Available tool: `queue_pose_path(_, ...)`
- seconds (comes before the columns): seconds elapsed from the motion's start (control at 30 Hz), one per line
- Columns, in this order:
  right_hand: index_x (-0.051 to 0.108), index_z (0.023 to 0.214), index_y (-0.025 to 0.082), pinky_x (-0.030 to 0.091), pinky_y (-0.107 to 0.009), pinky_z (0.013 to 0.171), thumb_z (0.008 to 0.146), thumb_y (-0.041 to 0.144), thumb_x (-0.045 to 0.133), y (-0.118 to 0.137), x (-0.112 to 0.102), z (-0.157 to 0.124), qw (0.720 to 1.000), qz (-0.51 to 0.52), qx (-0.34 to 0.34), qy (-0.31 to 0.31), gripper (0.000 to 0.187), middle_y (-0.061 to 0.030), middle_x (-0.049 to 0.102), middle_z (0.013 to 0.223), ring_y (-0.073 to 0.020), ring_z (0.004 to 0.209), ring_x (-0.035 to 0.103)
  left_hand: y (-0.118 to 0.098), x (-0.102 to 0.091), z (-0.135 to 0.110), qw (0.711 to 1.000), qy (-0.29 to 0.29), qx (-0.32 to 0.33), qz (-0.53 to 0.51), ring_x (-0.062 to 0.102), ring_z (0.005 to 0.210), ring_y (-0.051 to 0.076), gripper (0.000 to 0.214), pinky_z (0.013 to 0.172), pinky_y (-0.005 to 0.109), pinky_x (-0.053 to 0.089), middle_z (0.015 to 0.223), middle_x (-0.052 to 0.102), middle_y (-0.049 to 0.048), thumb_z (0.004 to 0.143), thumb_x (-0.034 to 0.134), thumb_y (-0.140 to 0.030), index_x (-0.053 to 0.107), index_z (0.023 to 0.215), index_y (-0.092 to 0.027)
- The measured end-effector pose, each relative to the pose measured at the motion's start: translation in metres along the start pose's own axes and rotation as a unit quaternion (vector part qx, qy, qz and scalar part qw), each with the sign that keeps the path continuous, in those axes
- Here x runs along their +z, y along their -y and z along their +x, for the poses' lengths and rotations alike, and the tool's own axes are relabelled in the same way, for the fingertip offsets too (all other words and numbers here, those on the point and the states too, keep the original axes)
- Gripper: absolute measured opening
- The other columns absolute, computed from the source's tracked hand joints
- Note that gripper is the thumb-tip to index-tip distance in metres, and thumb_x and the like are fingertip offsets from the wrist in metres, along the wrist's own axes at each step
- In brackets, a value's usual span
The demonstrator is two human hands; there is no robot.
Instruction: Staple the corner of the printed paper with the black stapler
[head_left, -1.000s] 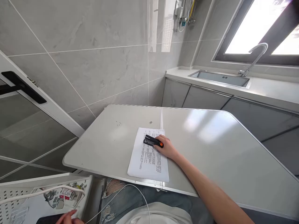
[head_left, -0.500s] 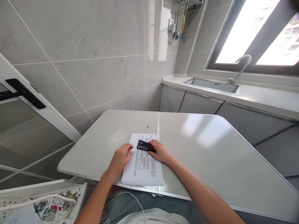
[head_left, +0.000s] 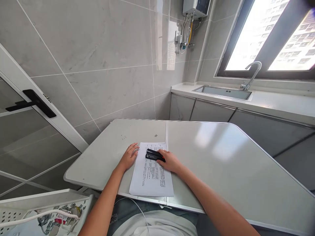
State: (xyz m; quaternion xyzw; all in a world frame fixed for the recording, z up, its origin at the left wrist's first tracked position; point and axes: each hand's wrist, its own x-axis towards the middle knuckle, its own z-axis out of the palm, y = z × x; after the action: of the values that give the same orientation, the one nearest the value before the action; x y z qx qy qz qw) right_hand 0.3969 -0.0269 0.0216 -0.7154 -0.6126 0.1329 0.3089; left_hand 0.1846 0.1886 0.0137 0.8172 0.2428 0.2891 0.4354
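since a second ago the left hand (head_left: 129,156) has come up from the basket (head_left: 14,213) below the table's near left corner and now lies on the table (head_left: 221,157). the right hand (head_left: 171,161) has stayed on the stapler (head_left: 154,154).

the table is pale grey with rounded corners and a seam running from its far edge to its near edge. beyond its far right side a counter carries a sink (head_left: 222,91) and a tap (head_left: 252,73). the white, perforated basket holds a white cable and small packets.

the printed paper (head_left: 151,178) lies by the table's near edge, just left of the seam, with its right side along the seam.

the left hand is flat with its fingers spread. its fingertips touch the paper's far left corner and its palm rests on bare table.

the right hand rests on the paper's far right part, fingers curled together over the stapler's right end; the thumb is hidden.

the stapler is black with an orange end. it lies flat across the far part of the paper, between the two hands.
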Motion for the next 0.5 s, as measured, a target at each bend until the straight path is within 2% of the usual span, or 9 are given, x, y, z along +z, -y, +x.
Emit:
queue_pose_path(0.13,0.057,0.103,0.024,0.035,-0.028,0.063,0.090,0.030,0.063,-0.008,-0.014,-0.014,0.999,-0.020,0.037,0.004,0.016,-0.0045,0.068,0.092,-0.0209,0.077,0.060,-0.001,0.004,-0.001,1.000,0.016,0.019,0.008,0.054,0.135,0.030,0.019,0.123,0.050,0.035,0.139,0.063,0.0093,0.083,0.074,-0.023,0.076,0.102,-0.025)
queue_pose_path(0.27,0.061,0.103,0.024,0.041,-0.031,0.069,0.086,0.029,0.068,-0.032,-0.032,-0.035,0.997,-0.014,0.066,-0.026,0.019,-0.0043,0.067,0.094,-0.0218,0.082,0.060,-0.005,0.010,-0.002,1.000,0.021,0.019,-0.001,0.056,0.131,0.030,0.016,0.123,0.049,0.034,0.131,0.067,0.0086,0.082,0.075,-0.023,0.076,0.097,-0.026)
queue_pose_path(0.4,0.064,0.110,0.024,0.047,-0.039,0.089,0.086,0.031,0.071,-0.054,-0.041,-0.043,0.996,0.031,0.020,-0.079,0.026,-0.0067,0.067,0.108,-0.0265,0.103,0.059,-0.020,0.030,0.017,0.990,0.083,0.080,0.080,0.062,0.117,0.028,0.019,0.112,0.049,0.046,0.121,0.070,0.0074,0.092,0.061,-0.026,0.074,0.105,-0.027)
queue_pose_path(0.5,0.066,0.106,0.024,0.047,-0.039,0.090,0.087,0.034,0.072,-0.056,-0.043,-0.038,0.995,0.057,-0.020,-0.076,0.023,-0.0071,0.067,0.109,-0.0262,0.103,0.058,-0.029,0.057,0.039,0.975,0.134,0.130,0.119,0.064,0.114,0.025,0.026,0.105,0.046,0.051,0.119,0.071,0.0059,0.096,0.050,-0.023,0.071,0.112,-0.026)
